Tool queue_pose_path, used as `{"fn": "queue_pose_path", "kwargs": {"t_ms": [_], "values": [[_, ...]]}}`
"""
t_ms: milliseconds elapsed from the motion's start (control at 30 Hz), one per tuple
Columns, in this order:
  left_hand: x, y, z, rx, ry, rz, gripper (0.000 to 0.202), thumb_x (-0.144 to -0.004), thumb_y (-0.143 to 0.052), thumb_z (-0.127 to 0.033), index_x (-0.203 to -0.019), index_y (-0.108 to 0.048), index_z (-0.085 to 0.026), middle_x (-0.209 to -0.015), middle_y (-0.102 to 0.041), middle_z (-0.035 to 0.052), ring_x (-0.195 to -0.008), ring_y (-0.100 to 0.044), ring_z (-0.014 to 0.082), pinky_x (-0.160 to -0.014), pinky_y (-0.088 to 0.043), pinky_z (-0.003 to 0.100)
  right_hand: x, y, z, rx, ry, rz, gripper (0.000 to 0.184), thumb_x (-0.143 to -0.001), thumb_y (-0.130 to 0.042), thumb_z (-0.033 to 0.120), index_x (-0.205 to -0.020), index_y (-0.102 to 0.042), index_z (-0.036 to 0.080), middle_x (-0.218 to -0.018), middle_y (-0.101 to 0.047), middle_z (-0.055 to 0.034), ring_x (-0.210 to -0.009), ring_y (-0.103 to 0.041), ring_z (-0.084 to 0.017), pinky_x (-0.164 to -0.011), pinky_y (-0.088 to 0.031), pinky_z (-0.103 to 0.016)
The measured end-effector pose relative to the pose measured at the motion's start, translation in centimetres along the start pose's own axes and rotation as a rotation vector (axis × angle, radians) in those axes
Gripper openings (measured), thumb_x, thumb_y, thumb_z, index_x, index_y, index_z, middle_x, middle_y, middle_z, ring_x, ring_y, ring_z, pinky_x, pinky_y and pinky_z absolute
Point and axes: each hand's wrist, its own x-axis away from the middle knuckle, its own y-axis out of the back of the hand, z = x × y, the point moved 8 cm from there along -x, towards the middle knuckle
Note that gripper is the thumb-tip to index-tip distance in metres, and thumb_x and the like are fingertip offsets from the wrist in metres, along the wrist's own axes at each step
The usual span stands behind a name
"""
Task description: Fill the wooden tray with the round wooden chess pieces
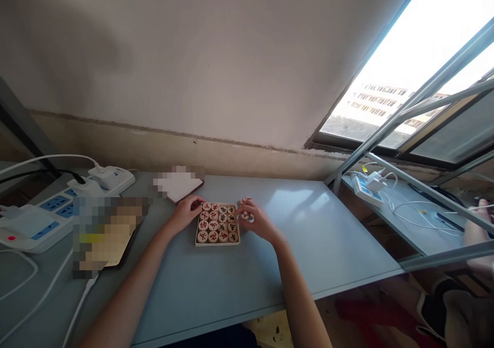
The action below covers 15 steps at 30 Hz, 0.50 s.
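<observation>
A shallow white box (pixel 198 244) sits on the grey-blue desk, holding rows of round xiangqi pieces (pixel 213 225) marked with red or black characters. My left hand (pixel 187 213) is at the box's upper left corner, its fingers curled against the side. Beside the right wall of the box, my right hand (pixel 258 223) has its thumb and fingers closed around a loose xiangqi piece (pixel 245 215). Another loose piece or more shows just behind those fingers, partly hidden.
Behind the box lies a white lid-like tray (pixel 181 184), partly pixelated. A phone (pixel 119 245) with a cable rests at left, near power strips (pixel 46 219) and cords. Metal bed-frame bars (pixel 370 137) stand at right. Another person's arm (pixel 478 235) shows at the far right.
</observation>
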Motion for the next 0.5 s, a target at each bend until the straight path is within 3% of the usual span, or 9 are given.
{"fn": "queue_pose_path", "kwargs": {"t_ms": [100, 300, 400, 500], "values": [[0.0, 0.0, 0.0, -0.013, -0.003, 0.002, 0.029, -0.076, -0.043, -0.035, -0.089, -0.061, -0.017, -0.095, -0.066, 0.0065, -0.087, -0.060, 0.0195, -0.077, -0.048, 0.032, 0.0, -2.4, 2.2, 0.035, 0.103, 0.170, 0.022, -0.073, -0.070, 0.030, -0.094, -0.066, 0.027, -0.101, -0.054, -0.0022, -0.097, -0.050, -0.018, -0.084, -0.041, -0.028], [0.1, 0.1, -0.1, -0.020, -0.014, -0.002, 0.028, -0.077, -0.043, -0.035, -0.089, -0.061, -0.017, -0.094, -0.066, 0.0062, -0.087, -0.060, 0.0195, -0.077, -0.048, 0.032, -0.2, -3.5, 3.1, 0.083, 0.115, 0.180, 0.026, -0.072, -0.071, 0.034, -0.098, -0.067, 0.028, -0.104, -0.053, -0.0032, -0.100, -0.050, -0.019, -0.088, -0.040, -0.031], [0.1, 0.0, 0.1, -0.014, -0.023, -0.004, 0.029, -0.077, -0.043, -0.036, -0.090, -0.061, -0.017, -0.095, -0.066, 0.0067, -0.088, -0.060, 0.0200, -0.077, -0.048, 0.032, 0.0, -1.9, 2.3, 0.017, 0.101, 0.122, 0.026, -0.070, -0.072, 0.037, -0.094, -0.067, 0.026, -0.102, -0.054, -0.0033, -0.097, -0.050, -0.018, -0.086, -0.041, -0.030], [0.1, -0.1, 0.4, 0.006, -0.024, 0.000, 0.029, -0.078, -0.042, -0.036, -0.090, -0.061, -0.017, -0.096, -0.065, 0.0070, -0.087, -0.060, 0.0200, -0.078, -0.048, 0.033, 1.1, 1.1, -1.0, -0.056, -0.064, 0.043, 0.028, -0.070, -0.071, 0.039, -0.091, -0.065, 0.023, -0.097, -0.058, -0.0035, -0.087, -0.051, -0.017, -0.079, -0.043, -0.030]]}}
